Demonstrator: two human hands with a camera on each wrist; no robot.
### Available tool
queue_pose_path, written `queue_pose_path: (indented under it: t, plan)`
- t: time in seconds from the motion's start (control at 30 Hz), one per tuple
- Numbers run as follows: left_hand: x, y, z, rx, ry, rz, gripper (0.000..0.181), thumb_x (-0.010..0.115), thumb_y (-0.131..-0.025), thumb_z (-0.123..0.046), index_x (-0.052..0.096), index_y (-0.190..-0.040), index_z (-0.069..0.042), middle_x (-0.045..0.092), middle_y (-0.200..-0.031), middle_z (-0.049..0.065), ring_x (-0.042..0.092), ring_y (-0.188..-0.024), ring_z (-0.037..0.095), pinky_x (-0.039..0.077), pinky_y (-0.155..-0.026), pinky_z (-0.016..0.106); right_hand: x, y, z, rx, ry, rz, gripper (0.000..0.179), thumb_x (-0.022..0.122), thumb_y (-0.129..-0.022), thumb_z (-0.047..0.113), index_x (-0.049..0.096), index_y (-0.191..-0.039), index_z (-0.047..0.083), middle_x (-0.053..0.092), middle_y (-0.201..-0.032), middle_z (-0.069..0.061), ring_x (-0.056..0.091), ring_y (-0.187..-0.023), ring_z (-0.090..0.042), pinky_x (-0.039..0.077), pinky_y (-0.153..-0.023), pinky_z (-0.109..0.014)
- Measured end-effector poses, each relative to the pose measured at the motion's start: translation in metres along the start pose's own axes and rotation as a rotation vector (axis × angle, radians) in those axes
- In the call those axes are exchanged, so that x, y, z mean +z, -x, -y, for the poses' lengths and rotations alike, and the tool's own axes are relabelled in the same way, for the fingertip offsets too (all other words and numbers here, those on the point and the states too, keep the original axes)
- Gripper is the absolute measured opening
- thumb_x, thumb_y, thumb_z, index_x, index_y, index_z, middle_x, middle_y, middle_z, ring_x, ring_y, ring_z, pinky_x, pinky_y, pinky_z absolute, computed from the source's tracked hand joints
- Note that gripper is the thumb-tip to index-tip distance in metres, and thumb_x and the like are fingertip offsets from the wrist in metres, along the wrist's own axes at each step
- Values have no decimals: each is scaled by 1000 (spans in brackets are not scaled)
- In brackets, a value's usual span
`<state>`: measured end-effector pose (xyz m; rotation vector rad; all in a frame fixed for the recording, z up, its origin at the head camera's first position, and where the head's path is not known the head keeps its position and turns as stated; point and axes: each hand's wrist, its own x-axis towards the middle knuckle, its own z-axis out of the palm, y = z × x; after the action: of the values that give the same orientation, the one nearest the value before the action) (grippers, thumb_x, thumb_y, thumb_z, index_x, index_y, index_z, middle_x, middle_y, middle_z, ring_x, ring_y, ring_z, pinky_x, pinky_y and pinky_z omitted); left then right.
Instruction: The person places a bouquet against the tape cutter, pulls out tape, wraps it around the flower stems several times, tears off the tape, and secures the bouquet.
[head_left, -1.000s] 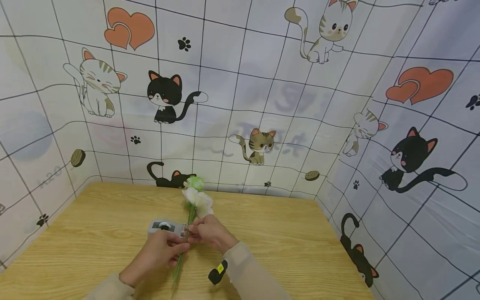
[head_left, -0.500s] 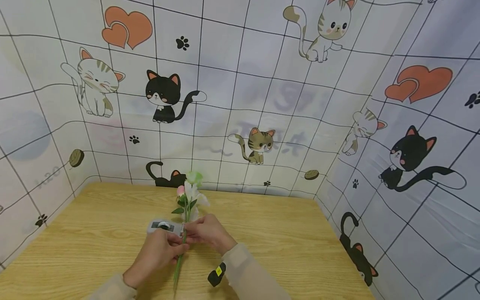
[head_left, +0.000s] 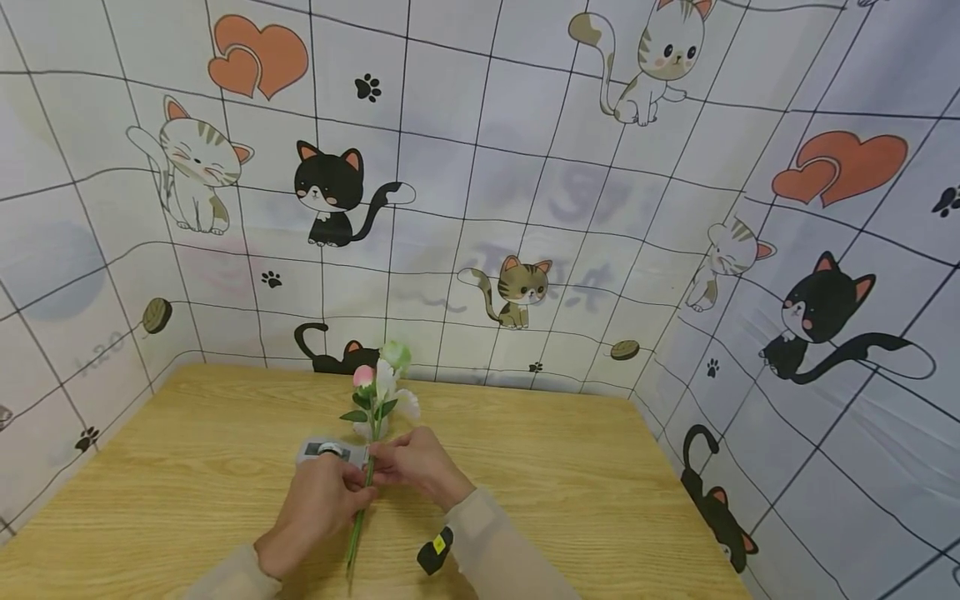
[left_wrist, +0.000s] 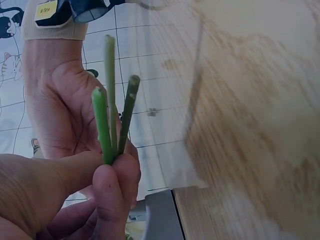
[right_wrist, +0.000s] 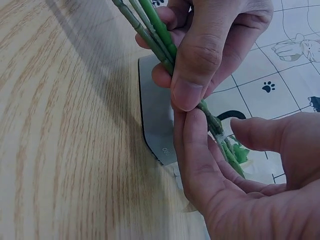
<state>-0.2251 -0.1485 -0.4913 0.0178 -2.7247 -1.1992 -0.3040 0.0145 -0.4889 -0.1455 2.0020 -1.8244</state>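
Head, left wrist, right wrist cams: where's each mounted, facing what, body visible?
Head: worn on head, forward and down over table, backdrop; left hand, right hand, sleeves show.
Left wrist: worn there, toward stems; both hands, one sleeve.
Right wrist: worn there, toward stems, gray device; both hands.
Shared: both wrist views show stems, table.
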Motion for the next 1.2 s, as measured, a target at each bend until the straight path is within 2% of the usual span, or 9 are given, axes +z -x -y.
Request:
queue_pose_path:
  t: [0.1,0.2,0.37,0.5,0.7,0.8,1.0,1.1,1.2]
  plan:
    - [1,2,-4,21,-9,-15,13,101,-85,-6,90,-82,-12,82,-70,-6,68,-60,3,50,-53,19,-1,1,1,-4,-3,-1,29,81,-112,18,86,-107,-10,88,-99,-21,86,-85,-17,74,-82,-33]
    - [3,3,-10,76,-15,-12,12,100,-84,-5,90,-81,-11,80,-68,-8,66,-60,3,49,-53,19,-1,1,1,-17,26,-11,37,79,-113,26,87,-106,-9,89,-102,-19,87,-88,-17,74,-84,-34]
    - [9,4,-19,142,-44,-9,18,100,-84,-7,86,-75,-16,79,-68,-9,66,-64,2,50,-57,20,-1,2,1,-34,75,-20,41,77,-115,34,89,-109,-5,89,-103,-10,81,-90,-12,67,-80,-27]
    - [11,6,-21,110,-51,-26,17,100,-85,-7,88,-79,-16,82,-73,-7,69,-67,3,52,-57,20,-1,4,-2,-38,99,-29,39,78,-113,33,90,-106,-4,89,-101,-7,75,-85,-9,62,-76,-25]
    - [11,4,-23,65,-21,1,10,100,-85,-5,90,-88,-9,84,-77,-3,73,-67,5,54,-56,21,-9,10,0,-46,126,-72,37,81,-112,26,86,-101,-8,88,-96,-13,81,-81,-14,73,-81,-37]
    - [12,4,-22,78,-38,-14,14,101,-84,-5,88,-85,-10,83,-77,-2,74,-69,5,58,-58,22,-14,13,1,-47,102,-71,35,82,-111,23,84,-101,-10,87,-92,-15,83,-78,-15,75,-78,-38]
    - [15,7,-17,126,-64,-35,23,102,-81,-4,82,-75,-13,80,-70,-4,70,-62,4,57,-56,21,-20,12,2,-6,86,-72,31,88,-108,23,84,-104,-8,74,-79,-2,74,-65,-9,71,-69,-28]
    - [15,7,-15,132,-30,-19,24,102,-82,-4,80,-75,-13,79,-69,-5,69,-61,3,56,-56,20,-21,10,0,4,77,-70,29,87,-108,21,85,-109,-8,73,-80,-2,73,-66,-9,71,-69,-26]
    - [14,8,-12,113,65,49,21,100,-87,-5,81,-80,-11,80,-72,-3,71,-58,7,56,-54,22,-22,8,-1,8,54,-66,26,85,-109,18,84,-113,-8,73,-82,-2,73,-68,-9,70,-69,-25]
